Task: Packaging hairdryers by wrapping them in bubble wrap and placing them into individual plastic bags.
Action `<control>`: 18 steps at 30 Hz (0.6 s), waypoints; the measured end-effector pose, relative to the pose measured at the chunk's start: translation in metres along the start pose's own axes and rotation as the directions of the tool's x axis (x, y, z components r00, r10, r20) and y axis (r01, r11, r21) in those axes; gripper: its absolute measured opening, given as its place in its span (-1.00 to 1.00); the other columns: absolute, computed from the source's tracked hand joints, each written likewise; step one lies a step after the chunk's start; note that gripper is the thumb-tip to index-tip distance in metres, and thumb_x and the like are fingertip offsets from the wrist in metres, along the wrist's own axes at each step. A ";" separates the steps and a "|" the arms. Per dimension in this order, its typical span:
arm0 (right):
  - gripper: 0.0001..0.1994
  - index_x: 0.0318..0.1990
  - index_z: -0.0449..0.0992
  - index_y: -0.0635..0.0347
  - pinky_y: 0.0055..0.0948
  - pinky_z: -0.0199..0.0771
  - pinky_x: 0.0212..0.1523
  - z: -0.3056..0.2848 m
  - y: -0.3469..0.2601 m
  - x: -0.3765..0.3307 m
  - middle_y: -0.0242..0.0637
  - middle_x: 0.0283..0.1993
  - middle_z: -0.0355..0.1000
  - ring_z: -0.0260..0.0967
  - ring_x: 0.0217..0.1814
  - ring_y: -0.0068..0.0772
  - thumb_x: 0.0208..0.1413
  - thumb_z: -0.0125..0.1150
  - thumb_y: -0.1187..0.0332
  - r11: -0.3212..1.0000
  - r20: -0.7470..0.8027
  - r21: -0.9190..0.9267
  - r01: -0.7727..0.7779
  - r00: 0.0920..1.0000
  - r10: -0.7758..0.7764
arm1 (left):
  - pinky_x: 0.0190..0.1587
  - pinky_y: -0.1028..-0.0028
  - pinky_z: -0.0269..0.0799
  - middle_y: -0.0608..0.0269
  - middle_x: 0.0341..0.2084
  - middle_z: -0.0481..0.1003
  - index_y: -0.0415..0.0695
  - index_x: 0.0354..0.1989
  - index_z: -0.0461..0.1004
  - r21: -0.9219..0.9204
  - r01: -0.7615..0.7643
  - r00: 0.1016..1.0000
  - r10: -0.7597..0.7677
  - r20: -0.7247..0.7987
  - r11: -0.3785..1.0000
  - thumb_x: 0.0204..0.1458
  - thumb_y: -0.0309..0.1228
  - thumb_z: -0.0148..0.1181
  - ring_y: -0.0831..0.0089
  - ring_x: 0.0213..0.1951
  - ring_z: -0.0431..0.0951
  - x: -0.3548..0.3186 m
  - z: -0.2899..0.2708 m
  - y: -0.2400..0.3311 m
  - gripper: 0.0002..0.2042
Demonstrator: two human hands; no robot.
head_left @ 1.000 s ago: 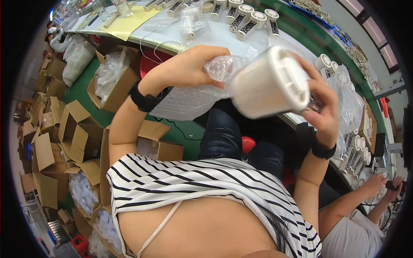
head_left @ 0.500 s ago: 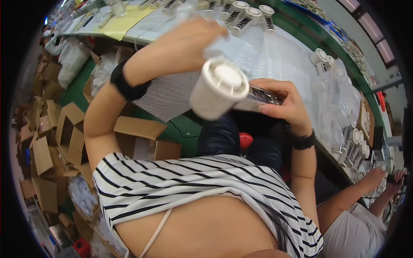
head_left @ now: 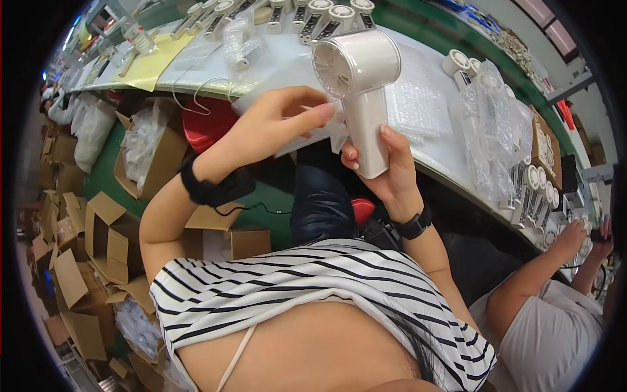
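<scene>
The right hand (head_left: 385, 166) wraps closed around the handle of a white plastic handheld fan (head_left: 358, 85), holding it upright above the near edge of the white bench (head_left: 437, 153), grille turned toward the person for inspection. The left hand (head_left: 274, 127) pinches a clear plastic bag (head_left: 313, 134) against the handle, fingers nearly closed.
</scene>
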State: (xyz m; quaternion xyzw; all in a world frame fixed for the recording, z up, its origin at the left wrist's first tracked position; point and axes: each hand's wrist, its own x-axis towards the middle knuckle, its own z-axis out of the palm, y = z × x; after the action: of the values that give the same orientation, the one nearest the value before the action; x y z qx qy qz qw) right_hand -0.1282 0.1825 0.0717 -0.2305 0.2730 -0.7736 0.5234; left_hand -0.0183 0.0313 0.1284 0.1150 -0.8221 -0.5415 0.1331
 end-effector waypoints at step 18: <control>-0.68 -0.19 0.37 0.46 -0.59 0.35 -0.28 -0.005 -0.037 -0.009 -0.17 -0.31 0.39 0.37 -0.34 -0.47 -0.10 0.11 0.42 0.786 -0.066 -0.611 0.091 0.984 -0.165 | -0.54 0.37 0.24 -0.04 -0.71 0.33 -0.35 -0.57 0.32 0.272 -0.224 0.911 0.300 -0.282 0.936 -0.07 -0.42 -0.07 0.20 -0.63 0.35 0.006 -0.017 0.010 -0.80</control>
State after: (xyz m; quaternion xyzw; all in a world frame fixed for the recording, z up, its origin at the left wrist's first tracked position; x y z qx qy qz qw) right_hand -0.1540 0.2033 0.0919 -0.3584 0.5196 -0.6913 0.3516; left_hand -0.0185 0.0183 0.1444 0.1037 -0.8555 -0.3922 0.3217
